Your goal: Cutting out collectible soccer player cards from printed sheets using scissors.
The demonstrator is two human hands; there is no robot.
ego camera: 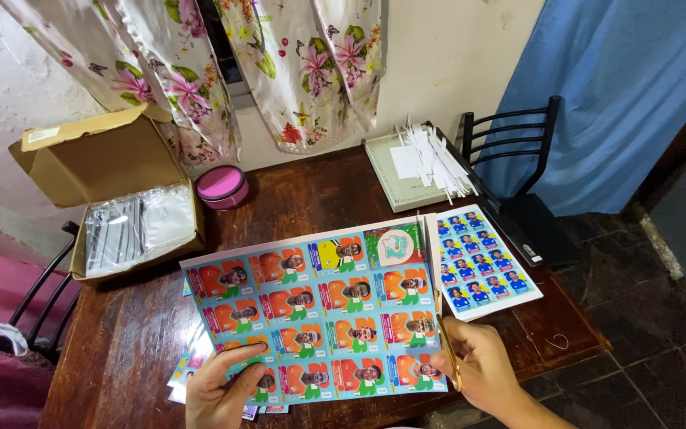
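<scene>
Both hands grip: left hand (pixel 217 389) pinching sticker sheet (pixel 319 314), right hand (pixel 482 367) half-hiding closed-round scissors (pixel 445 330).

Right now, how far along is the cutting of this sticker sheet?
Early. White trimmed strips lie piled on the cutting board. The left hand holds the orange sticker sheet while the right hand runs scissors up its right margin. Its stickers are all uncut, and the blue sheet lies whole.
</scene>
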